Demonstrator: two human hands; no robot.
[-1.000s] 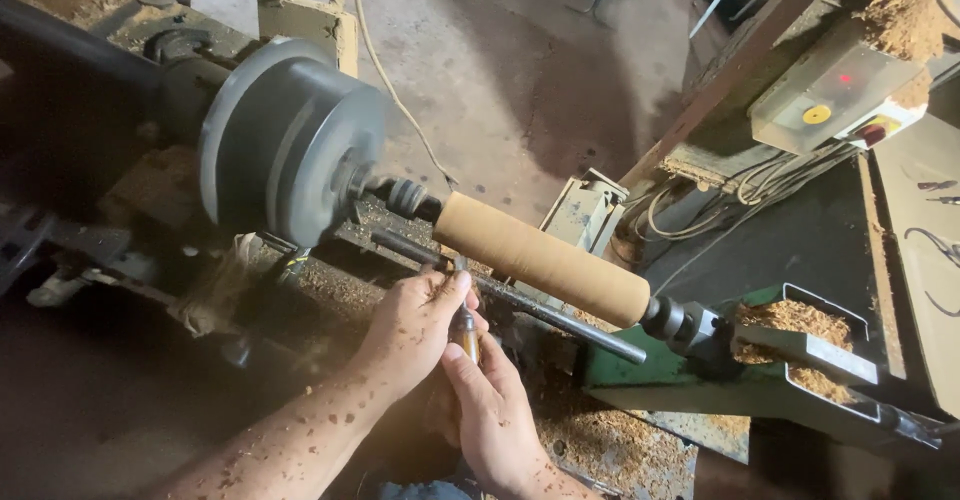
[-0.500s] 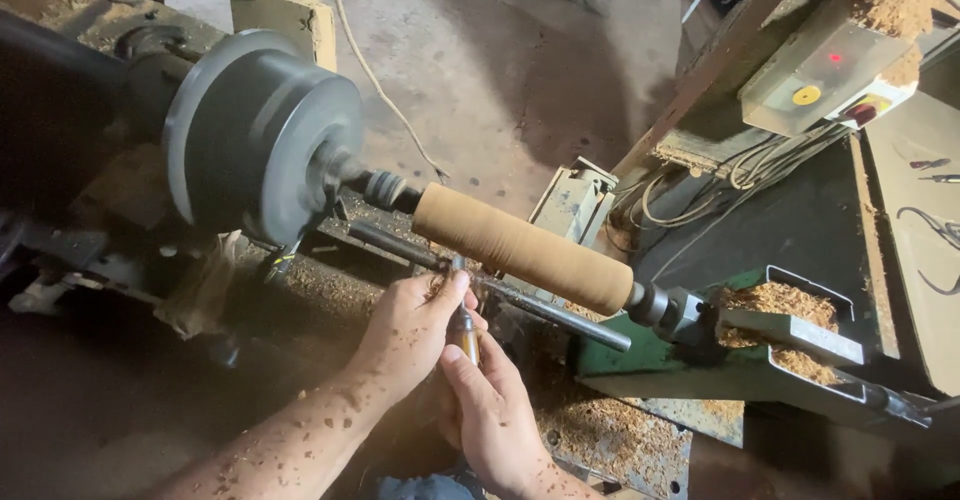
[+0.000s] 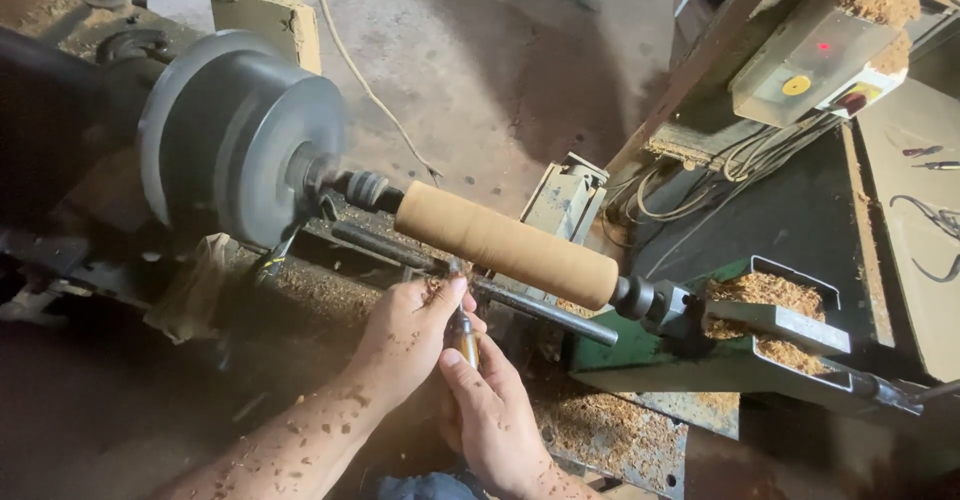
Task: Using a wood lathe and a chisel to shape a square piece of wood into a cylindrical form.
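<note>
Wooden cylinder (image 3: 505,244) runs left to right just above my hands – left hand (image 3: 410,335), nearer it, pinches the chisel (image 3: 462,332) at the rest; right hand (image 3: 495,415) wraps the handle below

There is a single view, from a camera worn on the person's head. It looks steeply down and forward over the person's forearms onto a wood lathe, from close range: the left hand (image 3: 405,335) and right hand (image 3: 495,415) fill the lower middle of the frame. The wooden cylinder (image 3: 505,245) mounted on the lathe runs slantwise across the centre, and serves as landmark. The grey faceplate (image 3: 240,140) lies to its upper left, the green tailstock (image 3: 690,335) to its lower right. Beyond the cylinder, the concrete floor (image 3: 500,60) takes the top of the frame. No second view overlaps this one.
</note>
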